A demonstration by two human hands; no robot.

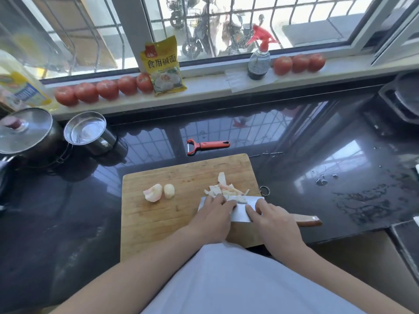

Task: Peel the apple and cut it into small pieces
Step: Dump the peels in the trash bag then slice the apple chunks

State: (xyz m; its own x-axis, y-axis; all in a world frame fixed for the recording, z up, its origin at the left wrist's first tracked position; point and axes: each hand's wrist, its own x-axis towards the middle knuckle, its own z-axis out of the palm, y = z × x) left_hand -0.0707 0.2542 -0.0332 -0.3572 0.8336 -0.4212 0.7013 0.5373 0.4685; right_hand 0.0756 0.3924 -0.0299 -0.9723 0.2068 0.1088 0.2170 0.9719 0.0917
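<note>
A wooden cutting board (158,223) lies on the dark counter. Two peeled apple chunks (158,192) sit on its left half. A heap of thin apple pieces (226,190) lies at its right, just beyond the cleaver (241,213). The broad blade runs left to right and the wooden handle pokes out to the right. My left hand (213,218) rests on the blade's far edge, fingertips touching the pieces. My right hand (275,220) grips the cleaver where blade meets handle, index finger laid along the blade. A red peeler (207,146) lies behind the board.
Two metal pots (56,137) stand at the left. Tomatoes (102,90), a yellow packet (164,66) and a spray bottle (259,57) line the windowsill. A stove (403,103) is at the right, and the counter (362,200) near it is wet.
</note>
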